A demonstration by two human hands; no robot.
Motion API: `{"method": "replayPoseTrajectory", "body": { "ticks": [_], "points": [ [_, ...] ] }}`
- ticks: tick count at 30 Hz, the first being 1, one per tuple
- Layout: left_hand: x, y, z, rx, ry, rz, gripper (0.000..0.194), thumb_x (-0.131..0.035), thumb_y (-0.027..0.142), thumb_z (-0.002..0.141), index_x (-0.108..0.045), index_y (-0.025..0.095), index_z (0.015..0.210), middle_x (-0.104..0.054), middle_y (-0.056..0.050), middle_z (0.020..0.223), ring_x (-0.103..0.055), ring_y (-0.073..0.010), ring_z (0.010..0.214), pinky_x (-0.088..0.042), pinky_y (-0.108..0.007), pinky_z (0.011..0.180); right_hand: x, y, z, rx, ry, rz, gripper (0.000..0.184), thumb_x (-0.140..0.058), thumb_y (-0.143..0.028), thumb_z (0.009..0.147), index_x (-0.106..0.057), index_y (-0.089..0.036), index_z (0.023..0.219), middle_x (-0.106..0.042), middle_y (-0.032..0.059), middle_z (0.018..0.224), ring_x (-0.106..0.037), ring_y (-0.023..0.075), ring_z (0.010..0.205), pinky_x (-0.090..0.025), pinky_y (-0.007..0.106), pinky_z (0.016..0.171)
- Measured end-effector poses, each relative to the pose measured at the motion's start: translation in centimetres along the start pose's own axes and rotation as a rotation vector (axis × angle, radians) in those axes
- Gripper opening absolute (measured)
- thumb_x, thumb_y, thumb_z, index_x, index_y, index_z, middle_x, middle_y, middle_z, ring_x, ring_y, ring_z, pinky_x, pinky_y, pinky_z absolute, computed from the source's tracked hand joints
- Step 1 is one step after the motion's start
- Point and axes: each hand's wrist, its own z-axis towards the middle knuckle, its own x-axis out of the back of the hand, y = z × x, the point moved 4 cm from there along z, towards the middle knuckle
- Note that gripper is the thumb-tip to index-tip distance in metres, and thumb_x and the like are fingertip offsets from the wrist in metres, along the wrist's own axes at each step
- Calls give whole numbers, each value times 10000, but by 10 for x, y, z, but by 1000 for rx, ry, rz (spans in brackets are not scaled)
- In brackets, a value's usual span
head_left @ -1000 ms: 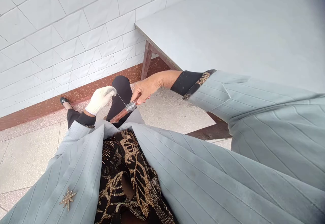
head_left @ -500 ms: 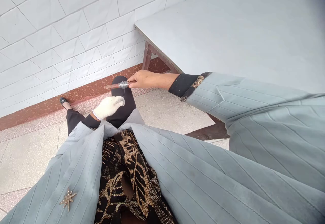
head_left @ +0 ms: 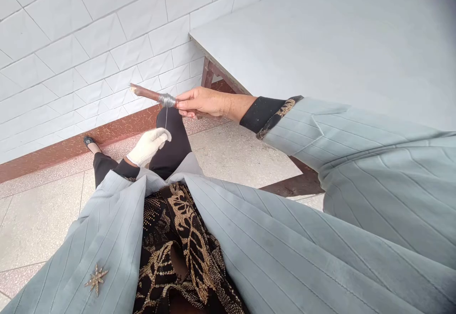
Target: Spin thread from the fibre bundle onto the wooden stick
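Observation:
My bare right hand (head_left: pixel 204 103) grips one end of a reddish-brown wooden stick (head_left: pixel 147 92), which points out to the left and tilts a little upward. Close to my fingertips, silvery wire (head_left: pixel 166 99) is wound round the stick in a thick coil. From that coil a single strand runs down, taut, to my left hand (head_left: pixel 147 146). The left one wears a white knitted glove, and its thumb and fingers are pinched together on the strand. Both hands are above my dark-trousered knee (head_left: pixel 174 136). The stick's end inside my right palm is mostly hidden.
A light grey tabletop (head_left: pixel 320 43) on brown wooden legs (head_left: pixel 207 73) fills the upper right. White wall tiles (head_left: pixel 107 33) rise behind, above a reddish-brown skirting (head_left: pixel 81 136). The floor (head_left: pixel 50 214) is pale speckled tile.
My right hand and the stick have moved up, and the stick's free end now tilts higher and further left. My gloved left hand has shifted slightly up and left.

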Motion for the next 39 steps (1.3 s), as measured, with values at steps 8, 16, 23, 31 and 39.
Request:
{"method": "replayPoseTrajectory", "body": {
  "ticks": [8, 16, 23, 31, 39],
  "points": [
    [-13, 7, -1, -70, -196, 224, 271, -432, 314, 978, -674, 194, 956, -557, 26, 698, -522, -132, 675, -392, -269, 689, 4, 4, 0, -117, 149, -6, 162, -681, -269, 965, -724, -129, 1034, -541, -29, 634, -407, 73, 531, -343, 243, 535],
    [-18, 11, 2, -74, -219, 295, 282, -424, 296, 980, -690, 200, 968, -624, 8, 758, -588, -156, 746, -446, -280, 763, 3, 4, 1, -81, 128, -27, 173, -681, -263, 958, -733, -133, 1061, -548, -30, 636, -425, 69, 528, -355, 239, 526],
    [-19, 19, 3, -62, -226, 312, 278, -433, 278, 966, -696, 188, 973, -633, 11, 765, -597, -153, 760, -462, -281, 809, 4, 12, 8, -61, 139, 42, 132, -709, -242, 939, -723, -119, 985, -564, -23, 626, -432, 61, 510, -349, 221, 488],
    [-15, -7, 7, -23, -180, 356, 281, -423, 292, 963, -687, 199, 940, -697, 0, 849, -620, -163, 788, -459, -295, 813, 2, 9, 6, -57, 93, 176, 139, -679, -279, 968, -699, -149, 921, -533, -21, 634, -426, 66, 510, -326, 232, 487],
    [-3, -24, 8, 51, -91, 557, 277, -406, 244, 975, -673, 210, 907, -740, -28, 940, -668, -199, 896, -465, -314, 828, 4, 7, 2, -150, 169, 6, 240, -706, -358, 952, -724, -137, 1043, -553, -7, 638, -427, 81, 523, -359, 264, 540]
  ]
}}
